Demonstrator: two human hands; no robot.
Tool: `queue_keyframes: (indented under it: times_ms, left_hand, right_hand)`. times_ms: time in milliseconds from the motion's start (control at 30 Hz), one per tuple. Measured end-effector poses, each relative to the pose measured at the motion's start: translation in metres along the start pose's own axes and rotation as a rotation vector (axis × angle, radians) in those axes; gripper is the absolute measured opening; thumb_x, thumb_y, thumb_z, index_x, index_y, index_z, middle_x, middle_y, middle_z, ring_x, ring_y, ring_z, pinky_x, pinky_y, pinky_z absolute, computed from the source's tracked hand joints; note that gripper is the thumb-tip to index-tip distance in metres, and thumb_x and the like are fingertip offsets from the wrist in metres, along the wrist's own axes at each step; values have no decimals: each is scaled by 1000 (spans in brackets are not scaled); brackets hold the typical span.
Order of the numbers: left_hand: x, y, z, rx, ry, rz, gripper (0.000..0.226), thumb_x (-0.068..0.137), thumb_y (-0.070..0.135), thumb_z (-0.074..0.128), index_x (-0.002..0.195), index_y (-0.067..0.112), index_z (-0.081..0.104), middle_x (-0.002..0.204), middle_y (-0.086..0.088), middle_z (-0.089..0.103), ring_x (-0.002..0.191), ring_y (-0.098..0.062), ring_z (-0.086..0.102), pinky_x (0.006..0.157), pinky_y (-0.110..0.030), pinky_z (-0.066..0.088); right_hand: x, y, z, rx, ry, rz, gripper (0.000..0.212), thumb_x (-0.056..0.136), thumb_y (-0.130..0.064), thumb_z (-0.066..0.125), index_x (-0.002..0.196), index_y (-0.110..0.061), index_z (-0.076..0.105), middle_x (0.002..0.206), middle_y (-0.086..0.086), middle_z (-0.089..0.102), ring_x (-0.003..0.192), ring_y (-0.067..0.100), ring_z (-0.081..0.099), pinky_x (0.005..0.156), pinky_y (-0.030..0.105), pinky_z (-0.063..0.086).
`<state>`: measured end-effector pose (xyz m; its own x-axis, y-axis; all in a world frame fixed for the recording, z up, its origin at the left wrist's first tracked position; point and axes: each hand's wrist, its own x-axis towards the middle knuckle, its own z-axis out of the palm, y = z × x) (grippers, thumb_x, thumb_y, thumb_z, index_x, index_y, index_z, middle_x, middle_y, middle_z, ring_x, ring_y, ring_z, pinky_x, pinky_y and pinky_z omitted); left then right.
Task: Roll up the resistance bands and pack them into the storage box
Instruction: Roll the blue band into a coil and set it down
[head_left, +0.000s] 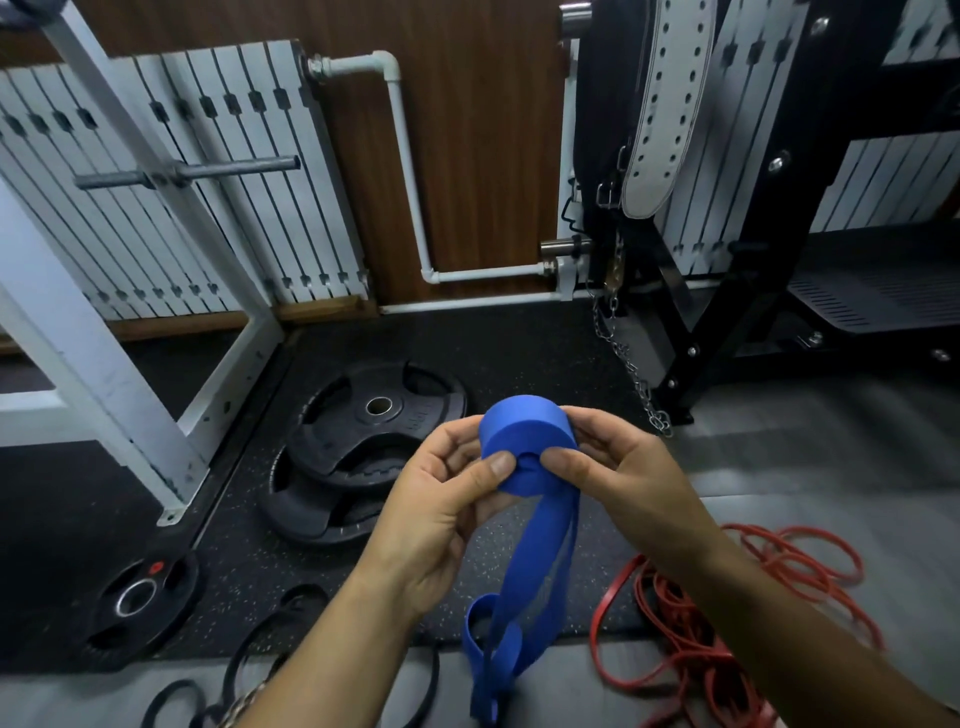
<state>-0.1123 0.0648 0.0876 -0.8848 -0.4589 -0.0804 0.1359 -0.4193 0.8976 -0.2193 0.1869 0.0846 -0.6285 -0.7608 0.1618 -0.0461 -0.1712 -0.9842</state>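
On the floor at the lower left, black resistance bands (232, 667) lie in loose, unrolled loops, part on the speckled rubber mat (249, 467) and part on the grey flooring, near a small weight plate (140, 597) and a stack of larger weight plates (374, 441). In the middle, the person holds the blue resistance band (524, 431) up in front of them, well above the floor. The left hand (441, 499) pinches the roll, with its thumb flat on the near face beside the core and its fingers curled round the far side. The right hand (618, 467) mirrors this from the other side, its thumb just across the core from the left thumb. Most of the blue band is wound into a thick, tight coil, but a doubled tail (524, 571) hangs from the underside down toward the floor, so I judge this roll well along but unfinished. To the right, thin red resistance bands (691, 639) sprawl in a tangled heap on the grey floor, with none coiled. As things lie, I judge the task to be in its early part. One band is partly rolled, and the black and red ones need rolling. No finished roll shows anywhere, so nothing can be seen to be packed. As for containers, no storage box is in view, so I cannot tell where it stands or whether it holds anything. The only other gear showing is a white rack frame (104, 364) at left and a lifting belt (660, 104) hanging at upper right.
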Motion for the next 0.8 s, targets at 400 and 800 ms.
queue_keyframes:
  times_ms: [400, 800]
  left_hand:
    - [3, 6, -8, 408, -76, 51, 37, 58, 8, 73, 93, 18, 69, 80, -2, 70, 73, -11, 64, 66, -18, 52]
    - [1, 9, -6, 140, -40, -40, 40, 65, 8, 72, 104, 14, 61, 93, -1, 71, 83, -12, 68, 72, -23, 57]
  right_hand:
    - [-3, -8, -9, -207, -130, 3, 29, 71, -10, 72, 96, -20, 61, 77, -12, 65, 70, -8, 58, 65, 8, 45]
    - [2, -6, -13, -157, -122, 13, 31, 71, -18, 67, 101, -22, 61, 87, -10, 69, 83, -1, 64, 75, 13, 50]
